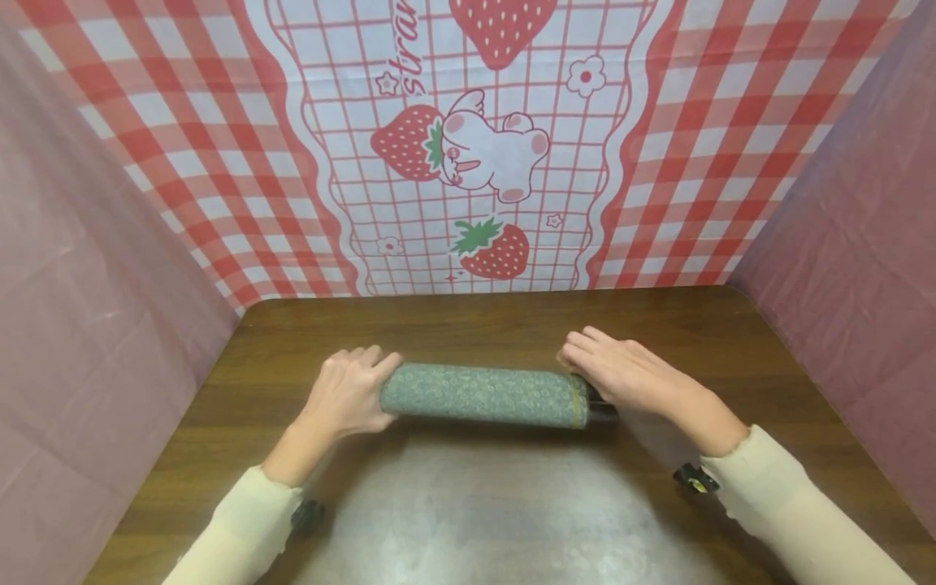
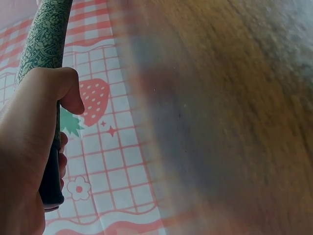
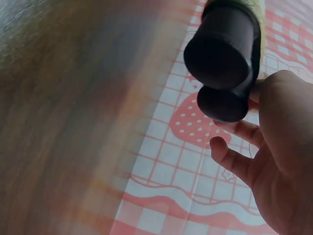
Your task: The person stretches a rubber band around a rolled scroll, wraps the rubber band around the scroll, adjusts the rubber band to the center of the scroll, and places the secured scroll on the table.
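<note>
A green roll (image 1: 486, 394) with a floral pattern is held level over the table, a gold band near its right end. My left hand (image 1: 347, 394) grips its left end. In the left wrist view the thumb (image 2: 71, 93) wraps over the near side, and a black end piece (image 2: 51, 183) sticks out below the palm. At the other end my right hand (image 1: 621, 370) holds on with bent fingers. The right wrist view shows two round black ends (image 3: 217, 61) side by side, one larger; some fingers (image 3: 234, 156) curve loosely below them. The thumb's contact is partly hidden.
Below lies a brown wood-grain table (image 1: 292, 325) with a bright, glossy reflection in its near middle. A red-and-white strawberry cloth (image 1: 570, 146) hangs behind it. Pink curtains (image 1: 95, 268) stand at both sides. Small black devices (image 1: 696, 479) are worn at the wrists.
</note>
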### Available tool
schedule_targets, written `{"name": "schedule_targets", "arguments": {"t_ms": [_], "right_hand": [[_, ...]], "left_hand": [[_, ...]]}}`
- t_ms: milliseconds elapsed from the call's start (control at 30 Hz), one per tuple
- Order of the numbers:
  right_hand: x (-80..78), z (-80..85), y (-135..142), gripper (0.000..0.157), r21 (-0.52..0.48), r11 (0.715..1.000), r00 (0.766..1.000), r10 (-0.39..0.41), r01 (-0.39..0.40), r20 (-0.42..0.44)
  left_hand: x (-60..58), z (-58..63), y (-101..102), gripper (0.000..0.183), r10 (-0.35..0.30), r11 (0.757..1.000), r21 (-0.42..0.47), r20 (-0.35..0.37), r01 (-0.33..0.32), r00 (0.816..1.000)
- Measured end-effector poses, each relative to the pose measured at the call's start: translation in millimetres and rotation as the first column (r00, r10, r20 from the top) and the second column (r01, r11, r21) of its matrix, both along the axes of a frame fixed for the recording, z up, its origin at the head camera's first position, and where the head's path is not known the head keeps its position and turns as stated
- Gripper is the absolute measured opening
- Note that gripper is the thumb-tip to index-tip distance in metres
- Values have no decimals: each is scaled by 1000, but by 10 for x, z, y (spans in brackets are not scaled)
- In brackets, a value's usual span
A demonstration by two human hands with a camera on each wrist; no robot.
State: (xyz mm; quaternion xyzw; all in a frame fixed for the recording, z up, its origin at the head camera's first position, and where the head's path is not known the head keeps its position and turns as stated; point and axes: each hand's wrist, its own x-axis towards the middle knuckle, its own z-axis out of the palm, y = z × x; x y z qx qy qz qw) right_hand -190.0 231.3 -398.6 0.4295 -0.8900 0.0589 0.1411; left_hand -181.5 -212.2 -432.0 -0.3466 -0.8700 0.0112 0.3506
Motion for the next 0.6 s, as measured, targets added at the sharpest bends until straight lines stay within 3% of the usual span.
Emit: {"name": "schedule_targets", "arguments": {"t_ms": [300, 600], "right_hand": [[14, 76, 72, 19, -28, 993, 984, -108, 113, 140], [-6, 50, 137, 24, -125, 991, 999, -48, 50, 18]], "left_hand": [[25, -15, -11, 68, 32, 999, 20, 45, -33, 998], [12, -8, 5, 66, 56, 998, 26, 75, -58, 996]]}}
